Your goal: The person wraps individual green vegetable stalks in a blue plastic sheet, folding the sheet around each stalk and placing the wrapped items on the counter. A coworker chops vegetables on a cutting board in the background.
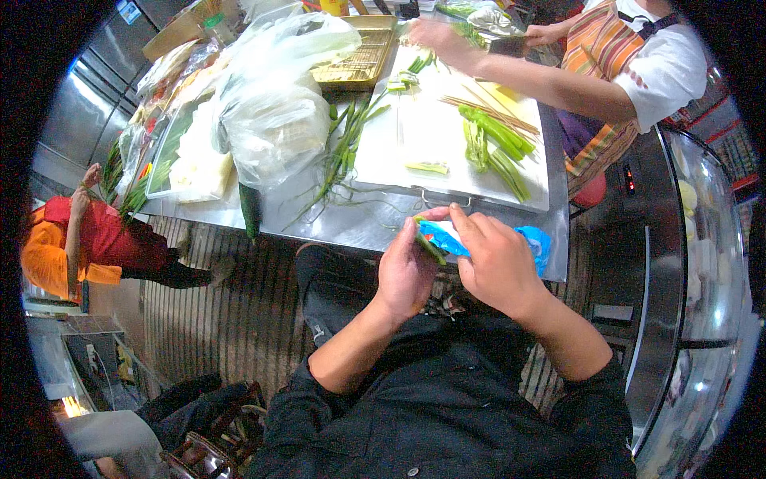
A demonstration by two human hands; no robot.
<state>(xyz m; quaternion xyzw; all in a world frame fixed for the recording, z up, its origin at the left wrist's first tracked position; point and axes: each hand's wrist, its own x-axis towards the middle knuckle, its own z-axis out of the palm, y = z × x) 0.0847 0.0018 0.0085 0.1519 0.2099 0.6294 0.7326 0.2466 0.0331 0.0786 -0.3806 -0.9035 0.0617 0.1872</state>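
Observation:
My left hand (409,272) holds a green pepper piece (432,248), mostly hidden behind its fingers. Close beside it, my right hand (499,257) is curled with its fingertips near the piece; whether it grips anything cannot be told. A blue plastic packet (537,242) shows at the table edge behind my right hand, and blue and white plastic appears between the two hands. On the white cutting board (437,135) beyond lie green peppers (499,132), some cut open, with wooden skewers (479,108) beside them. Green onions (350,135) lie left of the board.
A large plastic bag (275,108), a cucumber (250,209) and a golden tray with a rack (353,54) share the metal table (287,206). A co-worker's arm (550,87) reaches over the board from the right. Another person (90,245) is at the left. A glass display case (706,239) stands at right.

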